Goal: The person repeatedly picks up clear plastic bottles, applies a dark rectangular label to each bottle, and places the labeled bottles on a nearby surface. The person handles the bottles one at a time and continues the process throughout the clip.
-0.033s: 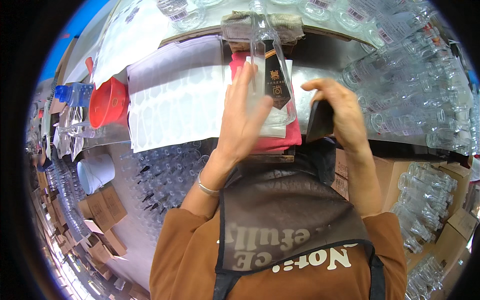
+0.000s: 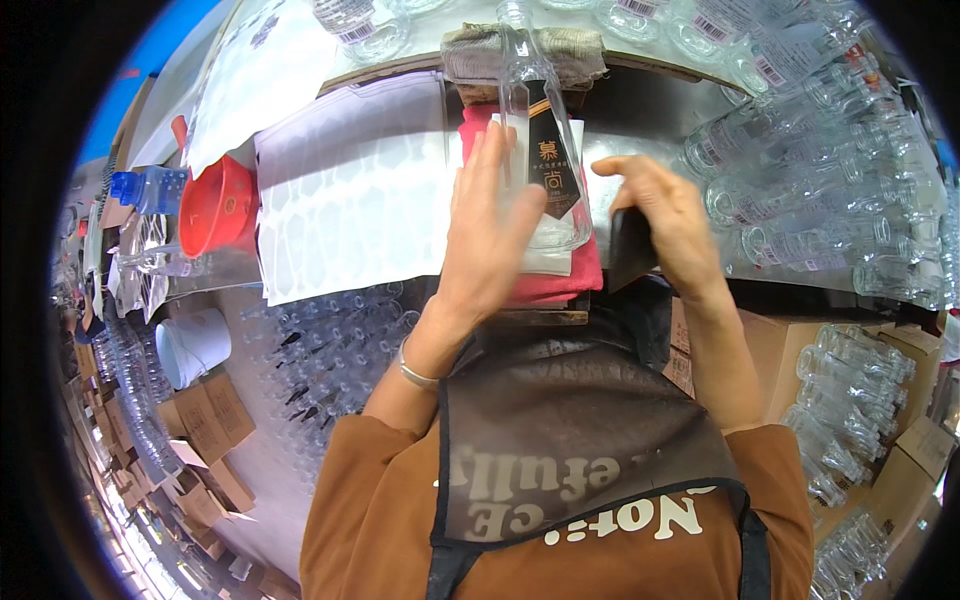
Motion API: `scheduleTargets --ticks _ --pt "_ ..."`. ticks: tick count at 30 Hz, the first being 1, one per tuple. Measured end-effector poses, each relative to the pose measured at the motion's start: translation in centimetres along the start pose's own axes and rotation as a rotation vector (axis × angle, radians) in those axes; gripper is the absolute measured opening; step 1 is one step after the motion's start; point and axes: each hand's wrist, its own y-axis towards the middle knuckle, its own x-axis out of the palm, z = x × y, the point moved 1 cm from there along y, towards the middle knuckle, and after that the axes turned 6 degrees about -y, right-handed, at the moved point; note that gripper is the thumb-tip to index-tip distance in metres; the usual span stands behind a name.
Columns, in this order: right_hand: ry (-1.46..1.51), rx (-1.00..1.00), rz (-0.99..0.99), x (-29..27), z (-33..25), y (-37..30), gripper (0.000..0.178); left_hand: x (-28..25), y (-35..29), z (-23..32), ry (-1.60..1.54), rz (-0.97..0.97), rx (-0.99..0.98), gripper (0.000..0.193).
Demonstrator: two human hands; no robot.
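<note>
A clear glass bottle (image 2: 565, 227) with a black label (image 2: 555, 150) on its upper face lies in front of me. Its neck rests on a rolled grey cloth (image 2: 575, 57), its base end toward me over a pink cloth (image 2: 585, 270) and white paper. My left hand (image 2: 480, 225) is at the bottle's left side, fingers straight and thumb apart, slightly blurred; whether it touches the glass I cannot tell. My right hand (image 2: 675, 225), right of the bottle, grips a dark flat scraper-like piece (image 2: 632, 245), its forefinger extended toward the bottle.
A white backing sheet (image 2: 350, 190) with pale label shapes lies to the left, beside a red plastic bowl (image 2: 215, 210). Several clear bottles (image 2: 810, 180) lie stacked at the right. Below left stand many bottles (image 2: 335, 350); cardboard boxes (image 2: 780, 350) are at the lower right.
My right hand, with the dark flat piece in it, has shifted a little left toward the bottle. The left hand and the bottle stay nearly where they were.
</note>
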Motion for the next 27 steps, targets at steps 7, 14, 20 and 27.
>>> scheduleTargets --ticks 7,14,20,27 --pt "-0.214 0.079 -0.062 2.2 0.1 0.9 0.043 0.8 0.0 -1.4 -0.07 0.007 -0.046 0.071" --pt "-0.187 0.088 -0.036 2.2 0.2 0.9 0.053 0.8 -0.1 -1.4 -0.126 -0.006 -0.047 0.07" --pt "-0.177 0.078 -0.035 2.2 0.1 0.9 0.051 0.5 0.0 0.8 -0.218 -0.01 -0.044 0.07" --pt "-0.152 0.076 -0.054 2.0 0.7 1.1 0.051 0.6 0.0 0.1 -0.076 -0.004 -0.097 0.072"
